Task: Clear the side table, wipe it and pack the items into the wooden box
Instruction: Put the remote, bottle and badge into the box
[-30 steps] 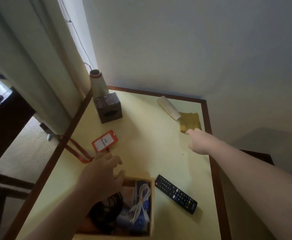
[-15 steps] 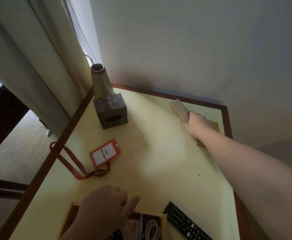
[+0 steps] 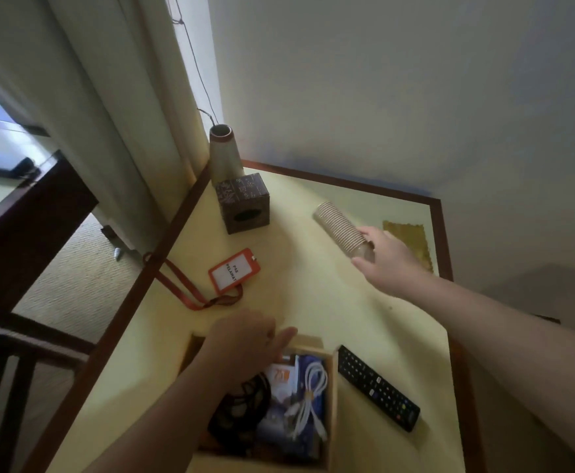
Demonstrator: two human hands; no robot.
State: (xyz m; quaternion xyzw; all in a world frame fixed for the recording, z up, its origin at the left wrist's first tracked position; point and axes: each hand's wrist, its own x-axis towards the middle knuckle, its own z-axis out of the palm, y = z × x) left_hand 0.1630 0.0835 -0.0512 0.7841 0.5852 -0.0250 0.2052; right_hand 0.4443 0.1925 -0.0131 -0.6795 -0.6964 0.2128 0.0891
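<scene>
My right hand (image 3: 387, 259) grips the near end of a stack of paper cups (image 3: 339, 227) and holds it just above the yellow side table (image 3: 313, 295). A yellow cloth (image 3: 410, 238) lies flat behind that hand, near the right edge. My left hand (image 3: 241, 343) rests on the far rim of the wooden box (image 3: 331, 397), thumb stretched out. Inside the box are a white cable, a black cord and small packets. An orange badge holder (image 3: 234, 273) with its lanyard lies at the left, and a black remote (image 3: 378, 387) lies right of the box.
A brown patterned cube box (image 3: 245, 203) and a tall cone-shaped vase (image 3: 223, 155) stand at the table's far left corner by the curtain. Walls close off the back and right. Dark wooden furniture (image 3: 23, 233) and carpet lie to the left.
My right hand reached past the cloth, took hold of the cup stack and lifted it toward the table's middle. My left hand stayed at the box rim.
</scene>
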